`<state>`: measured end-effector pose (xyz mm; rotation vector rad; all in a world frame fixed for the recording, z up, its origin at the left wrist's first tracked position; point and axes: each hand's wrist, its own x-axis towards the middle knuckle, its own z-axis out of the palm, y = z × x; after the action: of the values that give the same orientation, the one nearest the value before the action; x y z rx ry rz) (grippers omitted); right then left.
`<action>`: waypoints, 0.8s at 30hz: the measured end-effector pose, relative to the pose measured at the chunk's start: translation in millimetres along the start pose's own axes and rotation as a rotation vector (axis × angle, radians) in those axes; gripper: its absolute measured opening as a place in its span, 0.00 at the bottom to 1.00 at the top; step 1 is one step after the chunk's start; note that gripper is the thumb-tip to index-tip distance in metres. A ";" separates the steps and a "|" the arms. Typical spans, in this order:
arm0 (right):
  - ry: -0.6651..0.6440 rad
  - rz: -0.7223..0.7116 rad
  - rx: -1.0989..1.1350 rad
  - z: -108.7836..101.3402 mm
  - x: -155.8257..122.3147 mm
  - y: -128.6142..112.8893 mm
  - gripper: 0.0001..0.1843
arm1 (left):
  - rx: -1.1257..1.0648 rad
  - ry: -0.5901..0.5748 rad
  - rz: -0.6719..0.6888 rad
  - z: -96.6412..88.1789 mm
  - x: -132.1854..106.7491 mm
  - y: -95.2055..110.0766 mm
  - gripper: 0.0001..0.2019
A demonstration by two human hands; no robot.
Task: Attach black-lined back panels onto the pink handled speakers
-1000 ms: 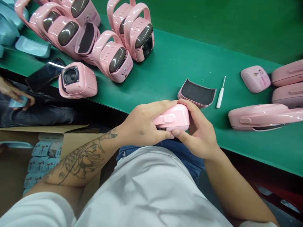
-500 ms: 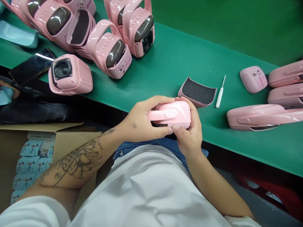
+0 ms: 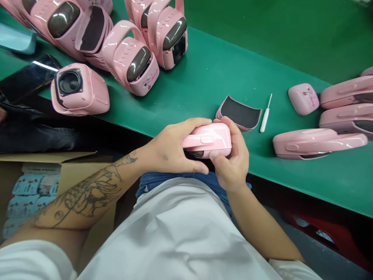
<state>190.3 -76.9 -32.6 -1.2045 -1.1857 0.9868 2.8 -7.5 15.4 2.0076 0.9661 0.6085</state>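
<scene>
Between my two hands, just off the table's front edge, is a pink portable speaker [image 3: 214, 137] lying on its side, its handle pointing left. My right hand [image 3: 231, 163] grips its right end, with the thumb pressed on the near lower edge and the fingers around the far side. Around the handle end is my left hand [image 3: 175, 149], its fingers along the far side and its thumb lifted off the near face. The speaker's underside is hidden. Just behind it lies a stack of curved pink panels with dark inner faces [image 3: 240, 112]. A small white screwdriver [image 3: 265, 119] lies right of that stack.
Several pink speakers [image 3: 128, 64] stand at the back left, one with a bare speaker cone [image 3: 83, 89]. More speakers [image 3: 309, 144] and a pink cover [image 3: 303, 99] are at the right. An open cardboard box [image 3: 84, 186] sits below left. A phone-like black slab [image 3: 32, 77] overhangs the edge.
My left thumb has come away from the speaker's near edge and is now spread below it. My right hand keeps its grip. The whole view has shifted slightly.
</scene>
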 end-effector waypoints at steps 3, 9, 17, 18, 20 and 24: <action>-0.079 -0.021 -0.075 -11.5 6.0 -7.5 0.40 | 0.031 0.063 -0.007 1.9 -0.7 0.7 0.38; -0.355 -0.207 -0.392 -45.2 29.1 -30.8 0.45 | 0.049 0.093 0.115 7.6 2.4 2.0 0.32; -0.515 -0.390 -0.556 -58.0 43.9 -44.2 0.44 | 0.080 0.086 0.146 13.3 7.0 11.5 0.28; -0.498 -0.376 -0.538 -55.5 43.2 -43.9 0.43 | 0.077 0.075 0.124 14.6 6.1 12.7 0.28; -0.469 -0.358 -0.501 -50.3 43.3 -43.2 0.40 | 0.069 0.072 0.078 16.0 5.3 14.8 0.28; -0.465 -0.336 -0.465 -47.7 44.3 -41.8 0.39 | 0.026 0.047 0.057 7.7 11.2 12.8 0.31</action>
<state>241.9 -45.9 16.0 -1.0974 -1.9975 0.7742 20.1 -7.0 22.5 2.0578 0.9514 0.6806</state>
